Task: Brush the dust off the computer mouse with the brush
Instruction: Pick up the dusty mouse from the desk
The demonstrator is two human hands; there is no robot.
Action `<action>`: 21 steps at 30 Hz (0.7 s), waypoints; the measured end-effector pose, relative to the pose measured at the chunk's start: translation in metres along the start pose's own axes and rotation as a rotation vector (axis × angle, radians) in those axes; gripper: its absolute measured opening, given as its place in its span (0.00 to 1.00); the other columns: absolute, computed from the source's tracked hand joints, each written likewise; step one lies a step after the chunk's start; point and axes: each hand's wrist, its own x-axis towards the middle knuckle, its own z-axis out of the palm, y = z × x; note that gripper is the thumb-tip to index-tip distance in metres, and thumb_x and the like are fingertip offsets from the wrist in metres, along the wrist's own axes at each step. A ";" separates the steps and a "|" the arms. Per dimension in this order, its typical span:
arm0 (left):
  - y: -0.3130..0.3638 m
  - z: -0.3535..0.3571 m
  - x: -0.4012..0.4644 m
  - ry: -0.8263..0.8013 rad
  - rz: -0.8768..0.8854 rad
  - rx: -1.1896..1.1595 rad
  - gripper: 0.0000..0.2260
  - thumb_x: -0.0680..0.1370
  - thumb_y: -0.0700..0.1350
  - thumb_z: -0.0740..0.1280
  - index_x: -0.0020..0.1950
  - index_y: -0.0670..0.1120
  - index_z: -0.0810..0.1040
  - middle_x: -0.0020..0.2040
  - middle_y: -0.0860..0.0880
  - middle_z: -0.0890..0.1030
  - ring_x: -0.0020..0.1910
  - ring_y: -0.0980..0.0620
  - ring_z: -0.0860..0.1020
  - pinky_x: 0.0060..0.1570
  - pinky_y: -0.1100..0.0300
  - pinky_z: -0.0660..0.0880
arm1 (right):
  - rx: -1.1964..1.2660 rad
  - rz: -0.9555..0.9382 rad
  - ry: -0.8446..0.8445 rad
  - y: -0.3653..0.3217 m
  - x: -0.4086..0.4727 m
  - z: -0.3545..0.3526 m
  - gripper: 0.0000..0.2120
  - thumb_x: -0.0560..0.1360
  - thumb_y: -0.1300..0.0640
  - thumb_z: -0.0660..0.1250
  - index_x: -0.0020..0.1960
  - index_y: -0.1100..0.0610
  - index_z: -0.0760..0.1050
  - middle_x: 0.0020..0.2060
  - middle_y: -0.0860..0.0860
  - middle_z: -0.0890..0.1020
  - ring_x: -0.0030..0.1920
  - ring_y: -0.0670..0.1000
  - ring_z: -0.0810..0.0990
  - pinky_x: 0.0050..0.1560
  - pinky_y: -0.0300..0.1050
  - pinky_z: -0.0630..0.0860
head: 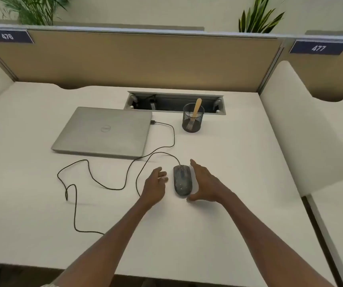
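Note:
A dusty dark computer mouse lies on the white desk, its cable running back toward the laptop. My left hand is just left of the mouse, fingers loosely bent, holding nothing. My right hand is at the mouse's right side, fingers straight and thumb spread near the mouse's rear end. Whether either hand touches the mouse is unclear. The brush stands in a black mesh cup behind the mouse, its wooden handle sticking up.
A closed grey laptop lies at the back left, with the black mouse cable looping over the desk's left half. An open cable tray sits at the back. Beige partitions enclose the desk, with a white side panel on the right.

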 end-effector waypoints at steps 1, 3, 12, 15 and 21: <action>-0.001 0.003 0.003 0.015 -0.018 -0.035 0.20 0.82 0.36 0.58 0.74 0.42 0.66 0.68 0.46 0.78 0.60 0.50 0.80 0.58 0.56 0.75 | 0.015 -0.013 0.005 0.002 0.004 -0.001 0.64 0.64 0.45 0.81 0.82 0.53 0.39 0.82 0.48 0.53 0.80 0.50 0.55 0.74 0.48 0.65; 0.002 0.007 0.003 0.020 -0.067 -0.099 0.20 0.81 0.36 0.57 0.74 0.42 0.67 0.67 0.45 0.78 0.61 0.49 0.80 0.58 0.57 0.76 | 0.036 -0.011 0.002 0.006 0.009 -0.003 0.65 0.62 0.45 0.82 0.82 0.54 0.40 0.81 0.49 0.57 0.78 0.52 0.58 0.73 0.48 0.65; 0.009 0.019 0.004 0.053 -0.171 -0.281 0.20 0.80 0.33 0.57 0.73 0.40 0.68 0.66 0.45 0.79 0.61 0.49 0.80 0.62 0.55 0.77 | 0.049 -0.056 0.022 0.014 0.023 0.003 0.67 0.60 0.43 0.83 0.82 0.52 0.39 0.79 0.47 0.61 0.77 0.53 0.58 0.73 0.48 0.61; 0.011 0.021 0.001 0.047 -0.177 -0.312 0.19 0.81 0.33 0.56 0.73 0.40 0.69 0.65 0.46 0.79 0.62 0.50 0.80 0.62 0.57 0.76 | 0.056 -0.068 0.029 0.014 0.024 0.005 0.67 0.60 0.44 0.82 0.82 0.51 0.39 0.78 0.47 0.62 0.76 0.53 0.58 0.73 0.49 0.60; 0.011 0.024 -0.001 0.047 -0.192 -0.369 0.19 0.82 0.34 0.56 0.73 0.39 0.69 0.62 0.47 0.81 0.60 0.51 0.81 0.64 0.53 0.77 | 0.085 -0.082 0.045 0.012 0.022 0.008 0.66 0.60 0.45 0.82 0.82 0.48 0.39 0.76 0.47 0.64 0.75 0.52 0.59 0.73 0.47 0.60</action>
